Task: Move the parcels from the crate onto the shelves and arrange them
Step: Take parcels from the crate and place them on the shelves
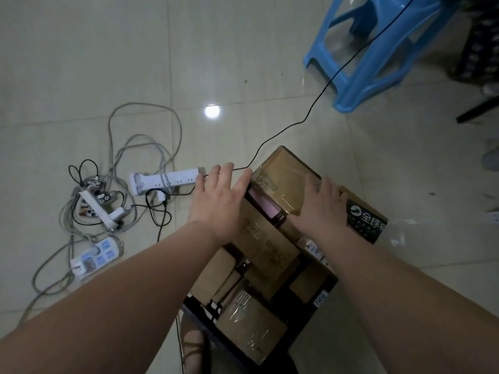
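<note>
Your forearms hide much of the black plastic crate. Only dark slivers of it show between the brown cardboard parcels packed inside, and their print is too blurred to read. Whether your left palm touches anything is hidden under the hand itself.

The topmost parcel, a brown cardboard box glossy with clear tape, lies tilted across the far end of the crate, resting on the others. Your left hand is spread at the box's left end, fingers straight, gripping nothing. Your right hand lies flat on the box's near right part, fingers splayed and not curled round it. A pink packet peeks out below the box between your hands. A black-banded carton sits just beside your right hand.

Left of the crate, a white power strip and tangled grey cables lie near. A thin black cable passes your left fingertips. The blue plastic stool stands well apart at the far right. Bare pale tiled floor lies right of the crate.
</note>
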Available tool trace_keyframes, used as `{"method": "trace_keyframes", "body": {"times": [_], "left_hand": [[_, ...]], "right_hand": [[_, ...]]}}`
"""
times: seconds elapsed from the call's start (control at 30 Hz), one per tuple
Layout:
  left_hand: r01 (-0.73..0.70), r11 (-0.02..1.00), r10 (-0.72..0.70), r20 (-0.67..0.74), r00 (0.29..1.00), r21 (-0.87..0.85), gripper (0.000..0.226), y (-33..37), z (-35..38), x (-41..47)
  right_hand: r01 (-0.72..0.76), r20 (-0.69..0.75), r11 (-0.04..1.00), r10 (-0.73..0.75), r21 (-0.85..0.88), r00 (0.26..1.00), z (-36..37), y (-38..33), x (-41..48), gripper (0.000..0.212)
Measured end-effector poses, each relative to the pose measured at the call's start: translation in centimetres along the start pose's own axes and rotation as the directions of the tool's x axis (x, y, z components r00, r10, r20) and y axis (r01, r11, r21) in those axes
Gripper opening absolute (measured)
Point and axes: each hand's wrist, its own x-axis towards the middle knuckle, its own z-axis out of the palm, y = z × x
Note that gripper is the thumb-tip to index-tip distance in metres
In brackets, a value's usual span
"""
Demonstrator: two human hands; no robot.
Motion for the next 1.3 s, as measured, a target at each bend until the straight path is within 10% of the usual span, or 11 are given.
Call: {"method": "trace_keyframes", "body": {"times": [0.57,0.9,1.07,1.3], "left_hand": [[0.031,0.998,-0.032,-0.018,0.999,-0.049,0.096,-1.2,2.3,2.4],[-0.134,0.99,0.138,-0.12,0.983,0.035,0.114,-3.1,-7.5,-2.6],[-0.388,0.909,0.412,-0.182,0.893,0.154,0.115,-4.8,-13.4,-6.1],[-0.593,0.781,0.619,-0.366,0.695,0.197,0.097,-6.0,-18.8,-10.8]], "right_hand": [[-0.061,0.02,0.967,0.058,0.249,0.998,1.5,-2.3,4.3,0.123],[-0.114,0.214,0.608,-0.094,0.785,0.972,-8.5,-2.0,-3.9,0.094],[-0.15,0.247,0.43,-0.178,0.89,0.953,-12.7,-1.6,-9.8,0.06],[-0.14,0.231,0.286,-0.316,0.948,0.92,-17.7,-2.7,-16.5,0.076]]}}
